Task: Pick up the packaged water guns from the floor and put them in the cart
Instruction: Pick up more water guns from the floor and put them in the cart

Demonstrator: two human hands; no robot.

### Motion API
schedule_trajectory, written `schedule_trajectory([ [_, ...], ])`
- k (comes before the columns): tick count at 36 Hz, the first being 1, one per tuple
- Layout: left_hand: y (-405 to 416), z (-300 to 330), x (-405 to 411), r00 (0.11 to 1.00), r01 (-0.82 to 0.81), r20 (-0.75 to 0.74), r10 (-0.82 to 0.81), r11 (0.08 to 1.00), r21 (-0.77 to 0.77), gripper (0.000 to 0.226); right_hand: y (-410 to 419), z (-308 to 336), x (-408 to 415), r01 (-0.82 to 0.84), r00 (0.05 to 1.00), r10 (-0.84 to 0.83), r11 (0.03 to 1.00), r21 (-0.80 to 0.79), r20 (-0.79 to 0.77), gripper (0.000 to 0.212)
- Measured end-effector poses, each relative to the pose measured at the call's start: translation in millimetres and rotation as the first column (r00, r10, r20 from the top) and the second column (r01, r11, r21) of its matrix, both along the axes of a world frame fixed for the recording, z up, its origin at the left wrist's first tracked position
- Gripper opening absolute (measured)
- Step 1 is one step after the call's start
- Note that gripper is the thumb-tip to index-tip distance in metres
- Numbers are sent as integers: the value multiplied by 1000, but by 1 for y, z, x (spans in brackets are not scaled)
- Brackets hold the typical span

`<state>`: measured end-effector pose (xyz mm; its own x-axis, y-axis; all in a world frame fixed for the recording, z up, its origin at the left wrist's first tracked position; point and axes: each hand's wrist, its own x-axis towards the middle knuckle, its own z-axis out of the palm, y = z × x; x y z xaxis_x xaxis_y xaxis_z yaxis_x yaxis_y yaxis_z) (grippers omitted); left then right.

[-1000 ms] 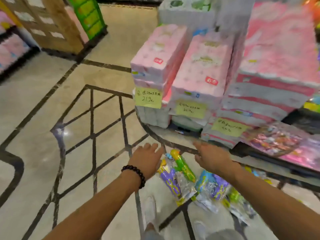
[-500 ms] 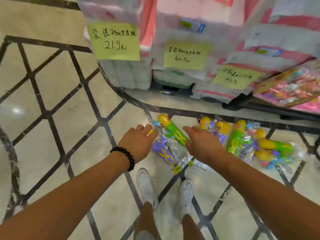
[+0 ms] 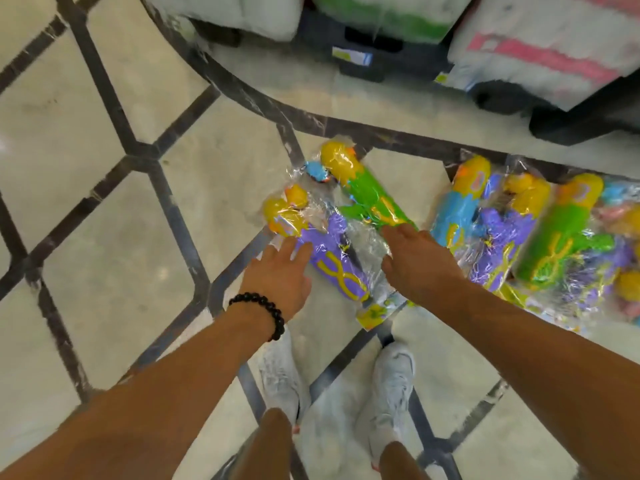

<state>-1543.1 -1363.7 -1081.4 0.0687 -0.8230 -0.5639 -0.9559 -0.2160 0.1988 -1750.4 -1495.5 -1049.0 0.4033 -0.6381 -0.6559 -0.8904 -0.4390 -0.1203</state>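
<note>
A clear plastic pack of water guns [image 3: 341, 233], one purple and one green with yellow tips, lies on the tiled floor just ahead of my feet. My left hand [image 3: 280, 277], with a black bead bracelet at the wrist, hovers at the pack's left edge, fingers spread and fingertips touching the purple gun. My right hand [image 3: 414, 259] is open over the pack's right side, fingers on the wrap by the green gun. More packs of water guns [image 3: 540, 237] lie in a heap to the right. No cart is in view.
A black pallet [image 3: 374, 60] loaded with wrapped tissue packs [image 3: 540, 46] stands along the top, close behind the water guns. My white shoes [image 3: 391, 386] are right below the pack. Pale floor tiles with dark inlay lines spread to the left.
The view has tilted down and closer to the floor. Both hands have dropped lower onto the nearest pack, the left now touching the purple gun and the right the wrap.
</note>
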Motion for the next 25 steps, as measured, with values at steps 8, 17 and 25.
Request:
schedule_trajectory([
  [8,-10,-123,-46,868,-489,-76,491,871,41,78,-24,-124,5,91,996,-89,990,-107,29,68],
  [17,-30,-216,-87,737,-666,-219,639,743,-73,95,-52,-222,13,25,999,-30,978,-207,-22,88],
  [25,-36,-249,-90,668,-741,-314,675,641,-200,104,-63,-262,1,26,996,-6,976,-215,91,110],
])
